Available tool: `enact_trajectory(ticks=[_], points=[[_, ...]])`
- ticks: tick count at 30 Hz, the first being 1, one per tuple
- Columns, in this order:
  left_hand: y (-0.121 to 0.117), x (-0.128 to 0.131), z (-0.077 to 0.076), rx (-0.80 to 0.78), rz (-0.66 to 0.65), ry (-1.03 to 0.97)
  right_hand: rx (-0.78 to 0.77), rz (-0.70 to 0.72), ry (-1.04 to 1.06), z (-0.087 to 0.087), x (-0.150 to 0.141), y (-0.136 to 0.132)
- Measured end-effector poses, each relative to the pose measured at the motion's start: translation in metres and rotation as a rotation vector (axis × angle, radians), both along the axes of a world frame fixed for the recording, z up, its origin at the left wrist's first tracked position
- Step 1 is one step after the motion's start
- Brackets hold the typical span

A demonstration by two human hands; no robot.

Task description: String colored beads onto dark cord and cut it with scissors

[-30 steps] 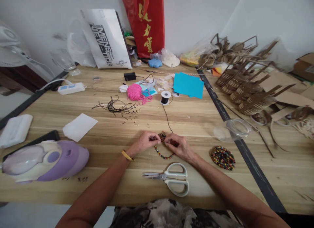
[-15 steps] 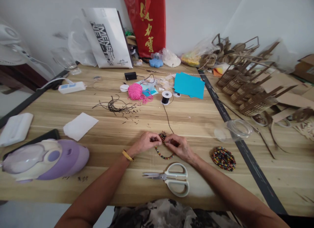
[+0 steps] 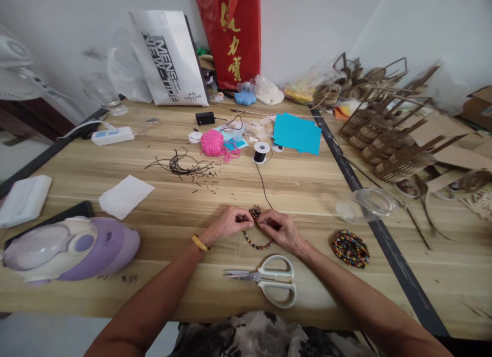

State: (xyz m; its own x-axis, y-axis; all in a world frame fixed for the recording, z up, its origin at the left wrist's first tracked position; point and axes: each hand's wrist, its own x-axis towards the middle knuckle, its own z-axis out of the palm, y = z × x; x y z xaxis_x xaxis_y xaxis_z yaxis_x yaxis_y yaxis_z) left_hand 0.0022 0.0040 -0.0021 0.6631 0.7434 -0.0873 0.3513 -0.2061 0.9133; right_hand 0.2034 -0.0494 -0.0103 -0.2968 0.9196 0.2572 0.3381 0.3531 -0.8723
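Bead strand [image 3: 258, 247] in an arc on the counter [image 3: 315, 167], just nearside of left hand [image 3: 232, 221] and right hand [image 3: 282, 230], each grip pinched together at its ends! Threaded all along that stretch, with cord [image 3: 263, 183] uncut from spool [image 3: 260, 156]; can't make out any knot.

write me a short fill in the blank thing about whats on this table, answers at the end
In the picture, directly below the beaded strand lies a pair of ____.
The black cord leads from the spool toward the ____ hand.
The yarn ball is ____ in colour.
In the picture, the white bag stands to the ____ of the red bag.

Missing words: scissors; right; pink; left.
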Motion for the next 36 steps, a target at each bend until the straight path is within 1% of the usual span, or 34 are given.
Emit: enact_trajectory(ticks=[18,25,32,36], points=[[0.0,0.0,-0.005,0.021,-0.004,0.009,0.0,0.01,0.002,-0.001,0.0,0.0],[0.001,0.0,-0.006,0.017,-0.003,0.005,0.011,0.02,-0.005,-0.001,-0.001,0.001],[0.002,0.0,-0.011,-0.015,-0.003,-0.004,0.02,0.034,-0.002,0.0,-0.002,0.001],[0.001,0.0,-0.009,-0.016,-0.006,0.002,0.017,0.033,-0.013,0.0,-0.001,0.001]])
